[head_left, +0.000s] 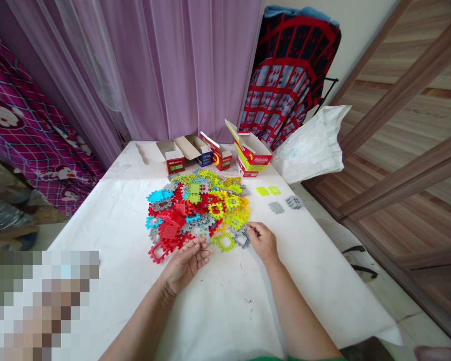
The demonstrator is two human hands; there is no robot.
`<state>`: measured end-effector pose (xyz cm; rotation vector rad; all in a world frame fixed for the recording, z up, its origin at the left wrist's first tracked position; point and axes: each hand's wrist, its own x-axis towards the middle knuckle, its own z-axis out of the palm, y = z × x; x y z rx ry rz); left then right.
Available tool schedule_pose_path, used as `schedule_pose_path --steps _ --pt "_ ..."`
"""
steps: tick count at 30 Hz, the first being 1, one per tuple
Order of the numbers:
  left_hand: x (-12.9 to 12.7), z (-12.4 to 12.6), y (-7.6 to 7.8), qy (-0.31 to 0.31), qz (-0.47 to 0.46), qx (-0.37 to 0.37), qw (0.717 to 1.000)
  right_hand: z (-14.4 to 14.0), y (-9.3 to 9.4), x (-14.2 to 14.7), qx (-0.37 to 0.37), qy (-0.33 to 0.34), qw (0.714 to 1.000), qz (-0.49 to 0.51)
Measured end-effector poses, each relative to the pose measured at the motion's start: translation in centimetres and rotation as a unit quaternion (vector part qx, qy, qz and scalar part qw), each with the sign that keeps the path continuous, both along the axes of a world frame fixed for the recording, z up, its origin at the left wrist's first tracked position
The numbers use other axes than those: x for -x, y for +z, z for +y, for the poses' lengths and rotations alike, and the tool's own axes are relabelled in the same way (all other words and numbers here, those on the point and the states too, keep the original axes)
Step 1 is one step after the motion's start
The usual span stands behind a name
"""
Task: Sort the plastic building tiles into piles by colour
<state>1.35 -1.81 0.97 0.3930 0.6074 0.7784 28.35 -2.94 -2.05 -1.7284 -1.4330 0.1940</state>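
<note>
Heap of plastic pieces (169,231), mainly red, yellow, green, blue and grey, at middle of table (113,225). Left hand (188,259) at near edge of heap, palm upward, fingers loosely curled and apart from thumb. Right hand (264,244) at near right edge, fingertips bent at grey frame (242,242); cannot tell whether clamped on it. Farther right, green squares (262,191), grey square (275,207), grey stack (293,202). Far side, boxes (254,157); to their right, white bag (310,145).

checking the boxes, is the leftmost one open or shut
Open: the leftmost box has its pale flap folded out, and its inside shows.
</note>
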Motion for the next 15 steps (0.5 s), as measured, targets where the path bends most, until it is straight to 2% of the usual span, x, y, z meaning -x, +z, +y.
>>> schedule_pose_path --steps 4,8,15 --pt "0.0 0.0 0.0 0.0 0.0 0.001 1.0 -0.7 0.1 0.8 -0.005 0.027 0.999 -0.04" --pt "-0.1 0.1 0.0 -0.003 -0.003 -0.001 1.0 -0.3 0.3 1.5 -0.006 0.014 0.994 -0.111" --pt "-0.1 0.1 0.0 -0.006 -0.006 -0.003 1.0 1.9 1.1 2.5 0.089 -0.029 0.981 -0.168"
